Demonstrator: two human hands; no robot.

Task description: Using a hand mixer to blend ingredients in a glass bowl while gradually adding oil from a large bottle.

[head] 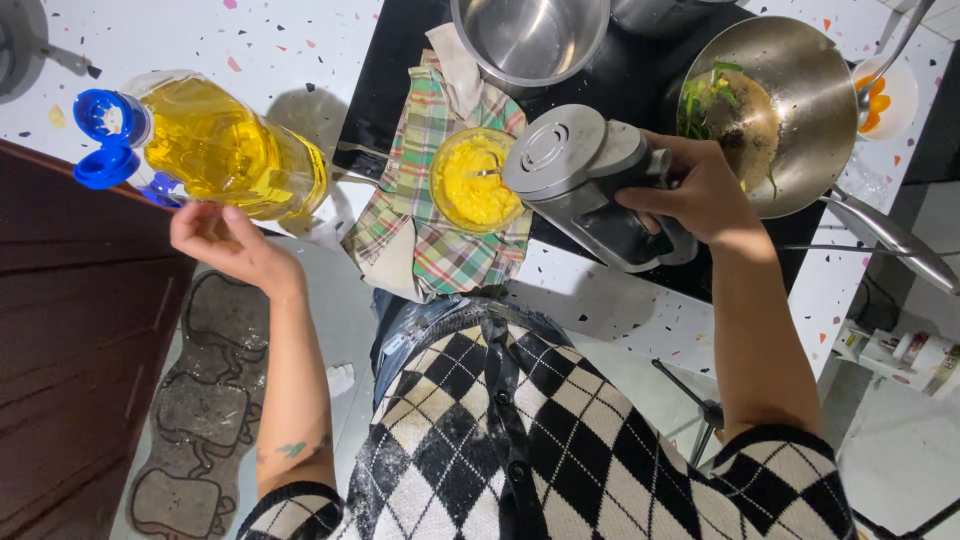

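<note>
- Floor: pale, visible below the counter edge. A grey mat with rounded shapes lies on it, beside a dark brown wooden panel at the left.
- Person: seen from above, wearing a black-and-white diamond-pattern sweater. Both forearms extend forward over the counter edge.
- Counter: white with small coloured specks. A black cooktop is set into it.
- Left hand: raised at the left counter edge, fingers curled against the underside of a large clear oil bottle and supporting it. The bottle holds yellow oil and is tilted onto its side, with its blue flip cap open and pointing left.
- Right hand: fingers wrapped tightly around a grey metal canister with a round lid, held tilted over the cooktop's near edge.
- Plaid cloth: lies just left of the canister, draped over the counter edge. A glass bowl of yellow mixture sits on it.
- Steel pot: stands beyond the bowl, on the cooktop.
- Pan: steel, beyond the right hand, with greens inside; its handle points right.
- Small white bowl: at far right, holding orange pieces.
</note>
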